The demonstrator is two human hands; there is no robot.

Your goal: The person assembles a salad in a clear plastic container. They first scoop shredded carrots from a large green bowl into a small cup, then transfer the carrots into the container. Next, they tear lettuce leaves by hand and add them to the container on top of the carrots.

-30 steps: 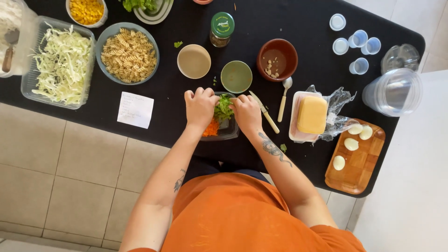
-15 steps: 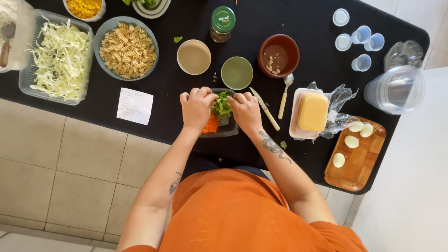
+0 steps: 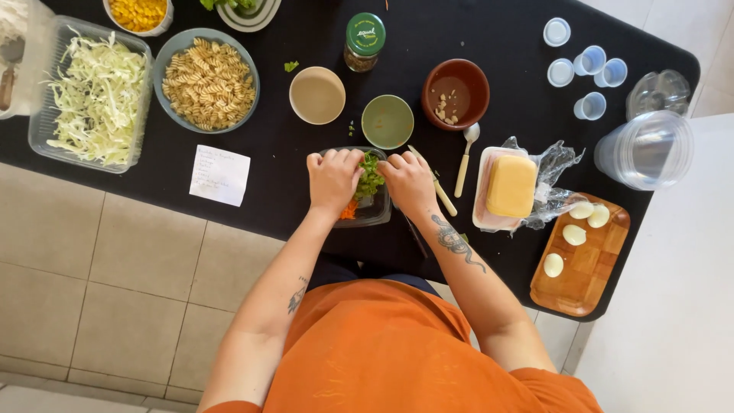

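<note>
A small clear container [image 3: 376,208] sits near the front edge of the black table [image 3: 428,30], holding green leaves [image 3: 370,180] and orange shreds [image 3: 349,210]. My left hand [image 3: 332,180] covers the container's left side, fingers curled onto the leaves. My right hand [image 3: 411,183] rests on its right side, fingertips meeting the left hand's over the greens. Both hands press on the food; whether either one pinches a leaf is hidden.
Shredded cabbage tub [image 3: 95,95] and pasta bowl [image 3: 206,80] stand at the left, with a paper note [image 3: 220,175]. Beige [image 3: 317,95], green [image 3: 387,121] and brown [image 3: 456,93] bowls lie behind the hands. Cheese block [image 3: 511,186], spoon [image 3: 465,157], egg board [image 3: 581,256] and plastic cups [image 3: 646,149] are right.
The view has shifted slightly. Both hands stay over the small container, fingers working the greens, moving only a little.
</note>
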